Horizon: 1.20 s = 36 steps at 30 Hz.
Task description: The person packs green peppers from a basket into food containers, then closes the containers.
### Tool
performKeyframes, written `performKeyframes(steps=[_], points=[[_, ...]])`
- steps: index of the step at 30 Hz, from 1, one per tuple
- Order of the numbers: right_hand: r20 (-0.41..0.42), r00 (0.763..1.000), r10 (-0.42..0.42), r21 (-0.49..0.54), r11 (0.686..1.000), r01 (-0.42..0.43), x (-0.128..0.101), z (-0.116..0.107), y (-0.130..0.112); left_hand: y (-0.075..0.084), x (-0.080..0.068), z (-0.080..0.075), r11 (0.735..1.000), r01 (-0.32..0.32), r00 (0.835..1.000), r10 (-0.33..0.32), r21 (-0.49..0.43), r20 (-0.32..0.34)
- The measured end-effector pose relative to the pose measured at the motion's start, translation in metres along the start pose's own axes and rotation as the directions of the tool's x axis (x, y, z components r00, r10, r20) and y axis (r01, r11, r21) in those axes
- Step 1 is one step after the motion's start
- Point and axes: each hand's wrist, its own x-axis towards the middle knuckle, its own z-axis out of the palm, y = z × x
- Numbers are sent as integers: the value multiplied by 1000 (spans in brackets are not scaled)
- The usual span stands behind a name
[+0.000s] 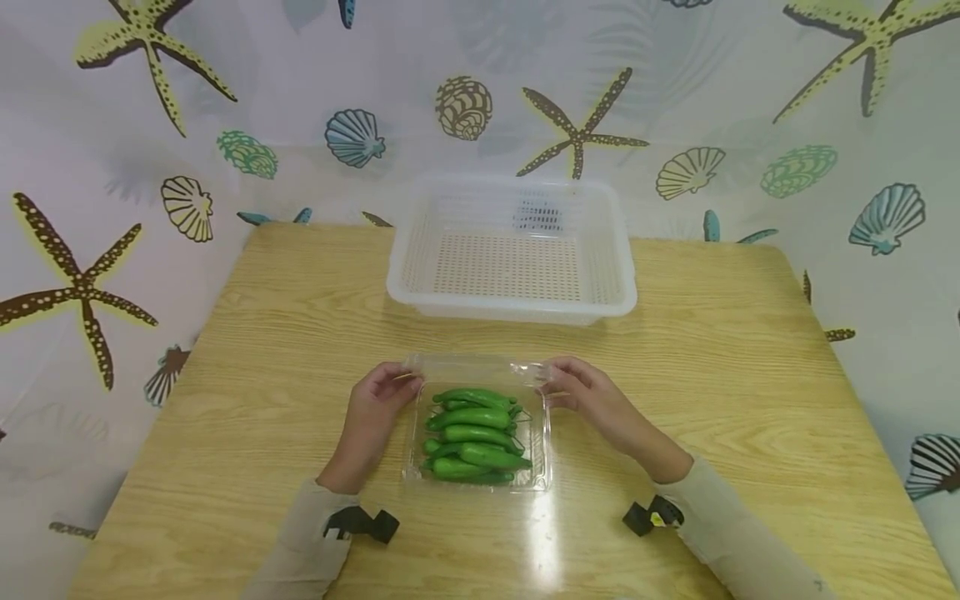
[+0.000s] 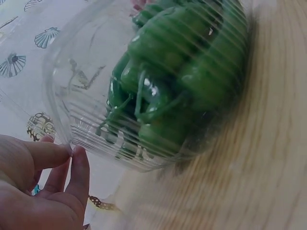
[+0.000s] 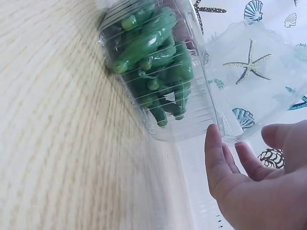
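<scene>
Two hands on it: your left hand (image 1: pixel 372 406) & right hand (image 1: pixel 592 398) pinch the far corners of the pepper box (image 1: pixel 480 433), centre bench, long axis running away from you, equidistant.

Pale beige sleeves (image 1: pixel 315 542) end at black, seemingly strapped wrist mounts (image 1: pixel 363 524).

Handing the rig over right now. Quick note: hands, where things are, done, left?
Left hand: fingertips pinch the clamshell box's far left corner.
Right hand: fingers at the far right corner, on the clear lid.
Green peppers: all inside the box, mid wooden table.
White basket: behind the box, nothing in it.
Done: lid lifted open.
Left: peppers not yet out.
</scene>
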Motion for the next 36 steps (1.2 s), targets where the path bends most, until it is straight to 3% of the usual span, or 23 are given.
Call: performKeyframes(steps=[6,18,25,36], points=[[-29,996,86,-31,996,-87,-3,0,0,-2,-1,-2,999,-27,1000,27,25,1],[-44,997,59,45,997,-57,0,3,11,-2,-3,-3,1000,-14,999,15,-17,37],[-70,996,62,38,997,-59,0,5,9,20,-10,1,996,57,994,-62,63,89],[-162,985,54,78,996,-42,1,2,12,5,-5,-5,983,142,976,-159,114,152]])
